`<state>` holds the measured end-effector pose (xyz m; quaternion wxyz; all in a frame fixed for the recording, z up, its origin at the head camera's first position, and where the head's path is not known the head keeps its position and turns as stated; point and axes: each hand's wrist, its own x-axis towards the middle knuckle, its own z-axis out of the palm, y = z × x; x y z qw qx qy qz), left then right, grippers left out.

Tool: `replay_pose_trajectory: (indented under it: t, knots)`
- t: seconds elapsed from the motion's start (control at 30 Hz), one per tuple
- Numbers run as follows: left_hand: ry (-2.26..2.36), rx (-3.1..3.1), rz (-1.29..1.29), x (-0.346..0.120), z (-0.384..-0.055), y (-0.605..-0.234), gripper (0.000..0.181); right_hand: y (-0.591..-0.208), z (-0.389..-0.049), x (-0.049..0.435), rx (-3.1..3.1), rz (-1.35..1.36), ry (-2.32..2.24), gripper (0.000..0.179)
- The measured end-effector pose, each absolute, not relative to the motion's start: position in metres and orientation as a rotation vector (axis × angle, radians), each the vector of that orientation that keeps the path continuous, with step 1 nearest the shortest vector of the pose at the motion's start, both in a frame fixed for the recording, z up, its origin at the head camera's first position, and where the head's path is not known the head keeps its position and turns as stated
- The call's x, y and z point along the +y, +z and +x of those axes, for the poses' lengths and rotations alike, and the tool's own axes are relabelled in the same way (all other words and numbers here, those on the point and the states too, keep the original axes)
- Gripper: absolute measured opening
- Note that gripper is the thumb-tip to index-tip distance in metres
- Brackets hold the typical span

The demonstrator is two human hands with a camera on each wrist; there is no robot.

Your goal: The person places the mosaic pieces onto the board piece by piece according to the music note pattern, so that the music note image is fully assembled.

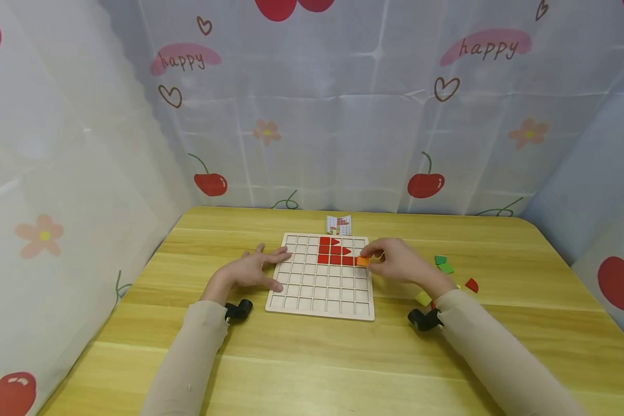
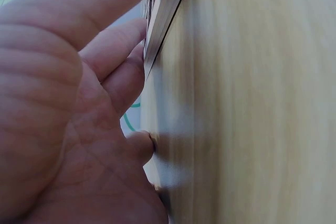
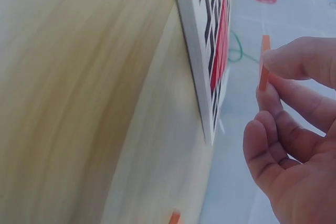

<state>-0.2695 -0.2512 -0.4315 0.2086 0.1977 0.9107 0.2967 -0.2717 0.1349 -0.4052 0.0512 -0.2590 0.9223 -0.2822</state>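
Note:
A pale square grid board [image 1: 319, 315] lies on the table. Red square and triangle tiles [image 1: 335, 251] fill part of its upper right, in stepped rows. My right hand [image 1: 399, 261] pinches an orange tile [image 1: 363, 262] over the board's right side, at the end of the third row. In the right wrist view the thumb and fingertips hold this orange tile [image 3: 265, 72] by its flat faces, raised off the board. My left hand [image 1: 245, 270] rests at the board's left edge with spread fingers. The left wrist view shows its fingers [image 2: 118, 48] along the board's side.
Behind the board stands a small folded pattern card [image 1: 338, 225]. To the right lie loose green tiles [image 1: 446, 268], a red quarter-round tile [image 1: 471, 285] and a yellow tile [image 1: 423, 299] near the right wrist. A printed curtain [image 1: 312, 127] hangs beyond the table's back edge.

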Motion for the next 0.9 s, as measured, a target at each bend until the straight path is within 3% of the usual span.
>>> replay_pose_trajectory:
  t: [0.57,0.9]
  knots:
    - [0.796,2.547,0.534,-0.252,-0.268,-0.43,0.092,-0.408,-0.282,0.059,2.714,-0.888,-0.805,0.019]
    - [0.799,2.546,0.551,-0.252,-0.268,-0.43,0.092,-0.413,-0.281,0.038,2.737,-0.903,-0.727,0.018]
